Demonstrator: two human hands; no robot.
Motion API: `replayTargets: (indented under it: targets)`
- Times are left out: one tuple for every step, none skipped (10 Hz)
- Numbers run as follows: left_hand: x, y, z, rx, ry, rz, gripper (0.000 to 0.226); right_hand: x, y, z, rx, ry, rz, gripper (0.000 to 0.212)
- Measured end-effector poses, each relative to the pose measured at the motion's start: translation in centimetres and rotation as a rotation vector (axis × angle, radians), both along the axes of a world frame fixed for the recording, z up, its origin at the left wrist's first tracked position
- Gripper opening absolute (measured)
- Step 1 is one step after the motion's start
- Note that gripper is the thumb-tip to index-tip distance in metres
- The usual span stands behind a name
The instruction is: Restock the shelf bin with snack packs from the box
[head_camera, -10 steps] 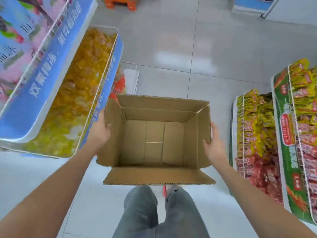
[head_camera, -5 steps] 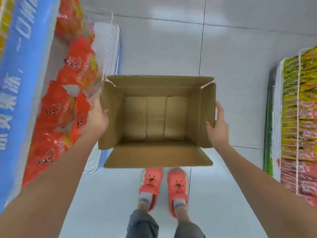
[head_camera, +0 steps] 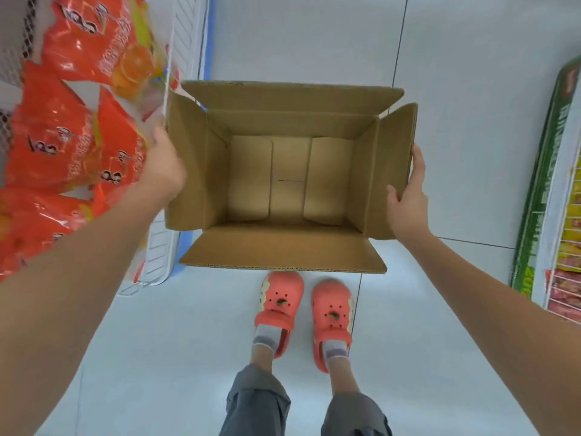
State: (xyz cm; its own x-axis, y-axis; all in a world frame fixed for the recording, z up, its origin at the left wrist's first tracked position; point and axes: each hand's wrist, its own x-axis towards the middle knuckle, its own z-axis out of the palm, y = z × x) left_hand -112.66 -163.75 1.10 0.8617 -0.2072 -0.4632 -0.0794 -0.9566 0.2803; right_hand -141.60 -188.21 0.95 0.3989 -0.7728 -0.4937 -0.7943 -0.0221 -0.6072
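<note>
I carry an open brown cardboard box (head_camera: 283, 248) in front of me above the floor. All its flaps are spread and nothing lies inside it. My left hand (head_camera: 163, 168), blurred, holds the box at its left flap. My right hand (head_camera: 408, 199) pinches the right flap, thumb on the inner face and fingers up the outside. Orange snack packs (head_camera: 53, 136) fill the white wire shelf bin (head_camera: 185, 36) just left of the box, touching my left hand.
A green-edged shelf (head_camera: 540, 171) with yellow and red packs runs along the right edge. Pale tiled floor (head_camera: 314, 42) stretches ahead and between the shelves. My feet in coral clogs (head_camera: 279, 300) stand directly below the box's near flap.
My view has tipped downward, bringing my feet into sight. The box has come alongside the bin of orange packs, and the yellow-filled bin has left the view. Both hands stayed on the box.
</note>
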Motion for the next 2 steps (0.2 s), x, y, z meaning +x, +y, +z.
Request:
replayTargets:
  targets:
    - [-0.6, -0.6, 3.0, 0.013, 0.024, 0.034, 0.087, -0.1, 0.8, 2.1, 0.111, -0.029, -0.084, 0.071]
    - [-2.6, 1.3, 7.9, -0.06, 0.069, -0.029, 0.084, -1.7, 1.8, 7.9, 0.083, -0.018, -0.313, 0.061]
